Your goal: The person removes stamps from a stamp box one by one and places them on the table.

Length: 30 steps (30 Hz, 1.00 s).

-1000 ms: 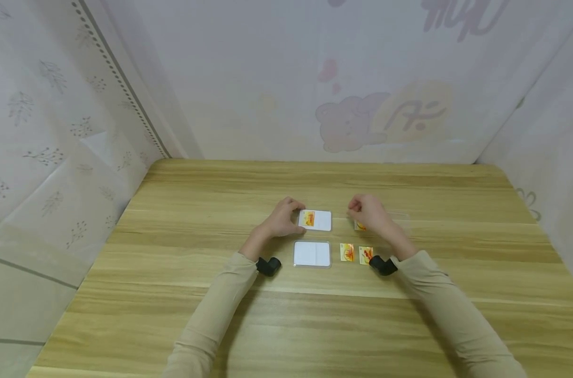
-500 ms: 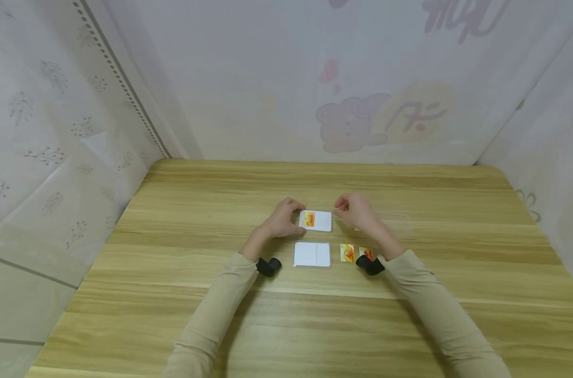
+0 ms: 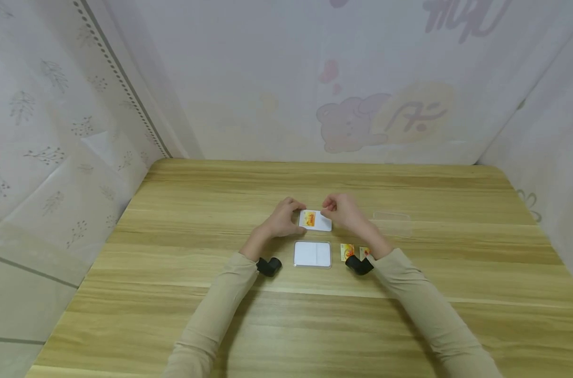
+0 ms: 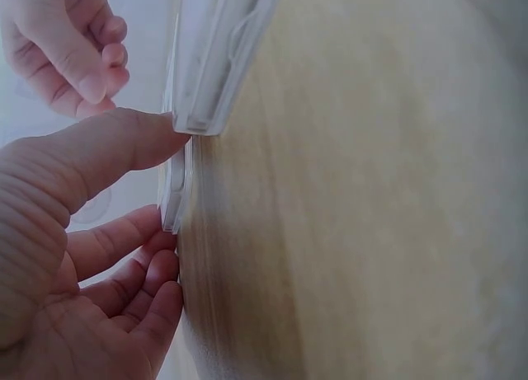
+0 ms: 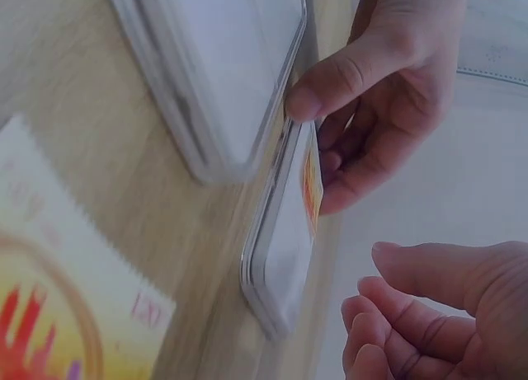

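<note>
My left hand [image 3: 282, 218] spans the left end of the farther flat case [image 3: 325, 224], thumb and fingers on its opposite edges. That case is clear-rimmed with a white insert, and an orange-yellow postage stamp [image 3: 310, 218] lies on its left half. Over its right half is my right hand [image 3: 344, 211], thumb and fingertips brought close together; whether something thin is between them cannot be made out. In the right wrist view the right hand [image 5: 450, 314] hovers beside the case [image 5: 285, 269]. The left thumb [image 4: 132, 141] presses the case edge in the left wrist view.
A second white case [image 3: 312, 254] lies nearer me. Right of it are two stamps, one [image 3: 346, 251] beside another [image 3: 364, 252] partly covered by the black wrist camera [image 3: 360, 265]. A clear plastic cover [image 3: 392, 224] lies farther right on the wooden table [image 3: 220, 189].
My right hand has moved left, from beside the farther case to above its right half. A stamp seen beneath that hand earlier is now out of sight. The left hand stays put.
</note>
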### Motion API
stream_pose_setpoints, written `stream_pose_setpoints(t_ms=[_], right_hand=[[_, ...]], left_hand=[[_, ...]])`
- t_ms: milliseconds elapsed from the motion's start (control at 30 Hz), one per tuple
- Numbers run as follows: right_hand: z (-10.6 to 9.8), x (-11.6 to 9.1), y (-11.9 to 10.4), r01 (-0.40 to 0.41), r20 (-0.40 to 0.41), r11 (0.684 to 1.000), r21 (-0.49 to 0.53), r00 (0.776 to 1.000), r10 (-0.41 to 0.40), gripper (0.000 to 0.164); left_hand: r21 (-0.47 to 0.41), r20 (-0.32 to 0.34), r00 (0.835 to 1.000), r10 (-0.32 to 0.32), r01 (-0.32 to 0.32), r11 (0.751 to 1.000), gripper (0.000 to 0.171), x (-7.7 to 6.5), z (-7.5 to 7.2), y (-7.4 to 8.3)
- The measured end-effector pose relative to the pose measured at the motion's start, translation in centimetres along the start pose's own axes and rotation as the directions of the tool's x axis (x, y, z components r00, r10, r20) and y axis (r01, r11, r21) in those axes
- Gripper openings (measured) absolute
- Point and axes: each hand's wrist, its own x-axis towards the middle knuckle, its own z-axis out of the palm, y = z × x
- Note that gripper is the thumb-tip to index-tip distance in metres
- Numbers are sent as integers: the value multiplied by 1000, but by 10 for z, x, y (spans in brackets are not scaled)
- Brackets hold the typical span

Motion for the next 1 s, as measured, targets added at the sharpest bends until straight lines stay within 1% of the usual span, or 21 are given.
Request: stream_pose_setpoints(t_ms=[133,433,733,1000], right_hand=[[4,3,-2,10,11,1000,22,1000,-11,13],[12,10,-6,2,59,1000,21,998,-4,11],[17,14,-8,27,57,999,19,998,-28,11],[19,16,-10,2,78,1000,-1,997,-2,11]], left_hand=[[-7,1,1000,4,-4,1000,55,0,-1,0],[-2,7,1000,11,-11,1000,56,0,-1,-1],[-16,6,1000,13,-12,1000,57,0,-1,-1],[-17,7,1000,6,-6,1000,56,0,0,-2]])
